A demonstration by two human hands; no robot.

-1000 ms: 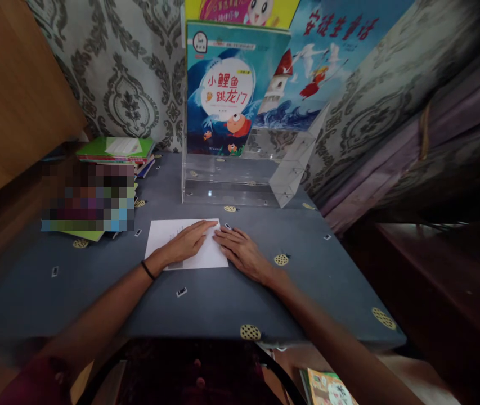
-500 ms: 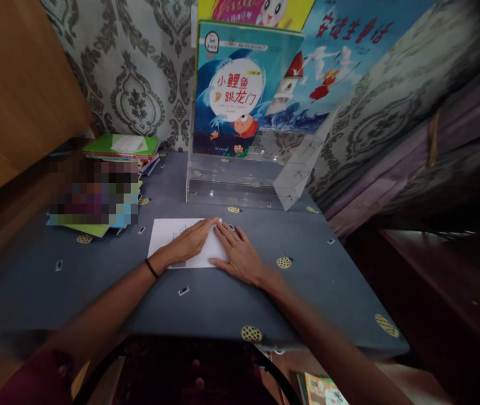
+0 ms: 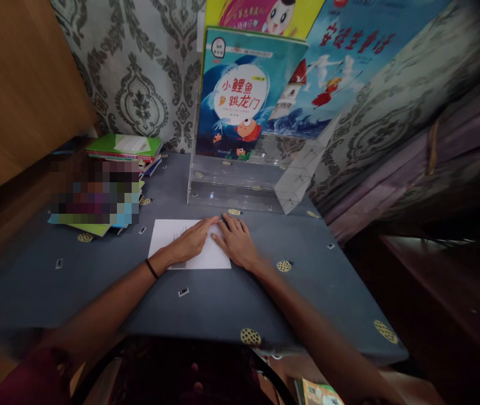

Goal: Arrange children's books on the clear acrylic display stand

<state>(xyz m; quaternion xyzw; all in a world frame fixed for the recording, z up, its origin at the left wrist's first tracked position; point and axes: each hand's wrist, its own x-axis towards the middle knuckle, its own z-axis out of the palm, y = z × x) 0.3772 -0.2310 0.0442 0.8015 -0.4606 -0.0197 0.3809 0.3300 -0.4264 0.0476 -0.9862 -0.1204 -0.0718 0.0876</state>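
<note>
A white sheet of paper (image 3: 206, 260) lies on the blue-grey tablecloth (image 3: 138, 306), with a little printed text on its left part. My left hand (image 3: 189, 242) rests across its middle, fingers stretched toward the far right corner and nothing gripped. At the right edge, my right hand (image 3: 238, 243) lies palm down with fingers extended, partly on the paper and partly on the cloth. The fingertips of both hands come close together at the far corner, which they hide. The paper's near right corner shows uncovered.
A clear acrylic rack (image 3: 240, 194) behind the paper holds a blue fish picture book (image 3: 240, 101) and other books. To the left are a stack of books (image 3: 132, 144) and a partly blurred pile (image 3: 128, 211). A patterned curtain (image 3: 142, 95) hangs behind.
My right hand has slid slightly away from me along the paper's right edge, uncovering the near right corner. My left hand stays in place. The view has shifted a little.
</note>
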